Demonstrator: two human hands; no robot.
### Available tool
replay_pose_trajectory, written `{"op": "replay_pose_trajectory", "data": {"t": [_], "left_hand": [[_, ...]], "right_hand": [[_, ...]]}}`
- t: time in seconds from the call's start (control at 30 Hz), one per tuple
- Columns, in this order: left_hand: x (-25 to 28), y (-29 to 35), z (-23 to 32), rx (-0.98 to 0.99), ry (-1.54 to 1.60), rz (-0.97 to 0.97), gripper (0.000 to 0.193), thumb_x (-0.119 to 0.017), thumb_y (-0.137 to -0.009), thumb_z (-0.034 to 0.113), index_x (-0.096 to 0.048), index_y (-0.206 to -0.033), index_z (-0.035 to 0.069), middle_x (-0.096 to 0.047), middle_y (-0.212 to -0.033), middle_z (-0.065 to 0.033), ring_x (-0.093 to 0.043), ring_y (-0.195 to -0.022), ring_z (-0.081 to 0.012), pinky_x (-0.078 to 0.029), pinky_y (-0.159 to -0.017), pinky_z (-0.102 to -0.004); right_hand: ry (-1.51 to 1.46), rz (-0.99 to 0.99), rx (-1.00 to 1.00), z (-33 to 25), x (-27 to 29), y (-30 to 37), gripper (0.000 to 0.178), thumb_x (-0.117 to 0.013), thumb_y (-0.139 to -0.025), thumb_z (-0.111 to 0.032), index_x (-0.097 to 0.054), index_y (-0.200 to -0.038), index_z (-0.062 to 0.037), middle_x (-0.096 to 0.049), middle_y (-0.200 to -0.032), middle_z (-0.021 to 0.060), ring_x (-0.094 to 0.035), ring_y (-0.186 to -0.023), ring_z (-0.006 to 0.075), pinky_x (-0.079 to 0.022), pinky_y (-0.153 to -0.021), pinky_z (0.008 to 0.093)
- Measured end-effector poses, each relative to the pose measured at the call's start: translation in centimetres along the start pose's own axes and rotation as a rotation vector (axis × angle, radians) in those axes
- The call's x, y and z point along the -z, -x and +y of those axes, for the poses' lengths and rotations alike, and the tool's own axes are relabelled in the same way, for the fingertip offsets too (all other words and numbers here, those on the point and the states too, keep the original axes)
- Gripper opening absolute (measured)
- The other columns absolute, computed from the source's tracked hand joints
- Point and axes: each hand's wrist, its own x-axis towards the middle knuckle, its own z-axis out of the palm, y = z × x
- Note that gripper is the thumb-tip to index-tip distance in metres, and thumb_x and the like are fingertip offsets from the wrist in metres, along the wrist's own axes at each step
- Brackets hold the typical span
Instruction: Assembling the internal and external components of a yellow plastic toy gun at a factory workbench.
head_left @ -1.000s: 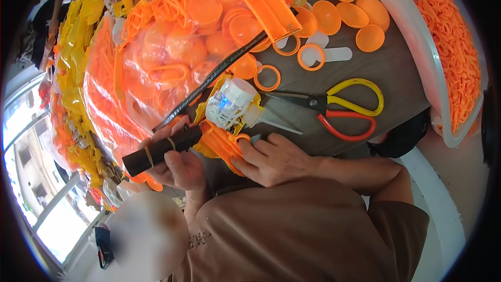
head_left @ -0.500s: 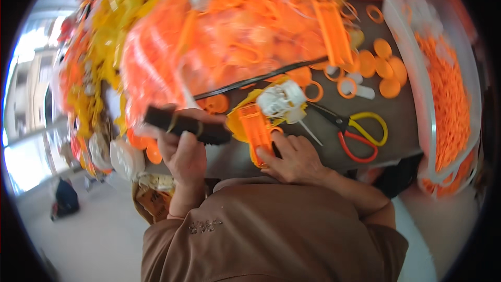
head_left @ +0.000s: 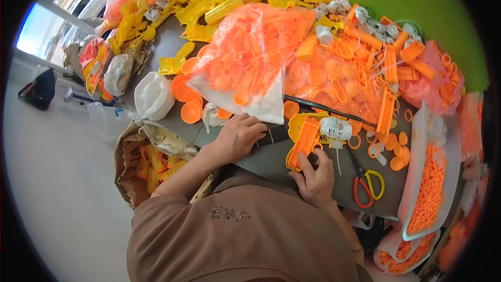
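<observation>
My left hand (head_left: pixel 241 137) is low at the table's near edge, fingers curled over one end of a dark block (head_left: pixel 275 136) with thin bands around it. To its right lies a yellow plastic shell (head_left: pixel 295 124) with a long orange plastic piece (head_left: pixel 305 141) set on it. A white mechanism with cord (head_left: pixel 335 128) sits against its right side. My right hand (head_left: pixel 317 176) holds the near end of the orange piece, thumb and fingers closed around its edge beside a small orange ring. Scissors (head_left: pixel 368 185) with one red and one yellow handle lie just right of this hand.
A clear bag of orange parts (head_left: pixel 255 47) and a black strip (head_left: pixel 329 108) lie beyond my hands. Orange cups (head_left: pixel 191 110) and a white bag (head_left: pixel 153 96) are left. A translucent bin (head_left: pixel 453 177) of orange pieces stands right; a paper sack (head_left: pixel 128 169) hangs below the left edge.
My left hand has lowered the dark block from above the table onto its surface. My right hand stays at the orange piece. The whole view has swung, showing more of the far table.
</observation>
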Motion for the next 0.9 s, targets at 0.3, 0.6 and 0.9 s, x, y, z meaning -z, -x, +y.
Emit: {"op": "replay_pose_trajectory", "data": {"t": [0.3, 0.6, 0.9], "left_hand": [[11.5, -7.4, -12.4, 0.357, -0.176, 0.610, 0.016, -0.065, -0.078, 0.014, -0.066, -0.091, 0.005, -0.066, -0.086, -0.0108, -0.062, -0.072, -0.0221, -0.049, -0.066, -0.0334], [12.3, -17.9, -26.1, 0.418, -0.378, 0.308, 0.061, -0.070, -0.071, 0.031, -0.049, -0.125, 0.011, -0.059, -0.114, -0.0152, -0.055, -0.107, -0.0326, -0.042, -0.089, -0.0438], [14.8, -18.4, -29.3, 0.476, -0.304, 0.306, 0.050, -0.069, -0.073, 0.030, -0.057, -0.118, 0.013, -0.063, -0.106, -0.0126, -0.058, -0.101, -0.0281, -0.044, -0.084, -0.0388]], "right_hand": [[-0.337, 0.284, -0.195, 0.7, 0.2, 0.7, 0.034, -0.065, -0.078, -0.001, -0.055, -0.111, 0.0028, -0.049, -0.115, 0.0185, -0.048, -0.075, 0.0187, -0.044, -0.060, 0.0248], [-0.402, 0.335, -0.343, 1.4, -0.3, 1.0, 0.027, -0.060, -0.084, -0.007, -0.054, -0.108, 0.0046, -0.054, -0.107, 0.0169, -0.047, -0.066, 0.0127, -0.042, -0.059, 0.0231], [-0.413, 0.267, -0.346, 1.5, -0.4, 0.9, 0.028, -0.052, -0.083, 0.005, -0.051, -0.111, 0.0064, -0.048, -0.106, 0.0140, -0.045, -0.067, 0.0105, -0.040, -0.060, 0.0212]]}}
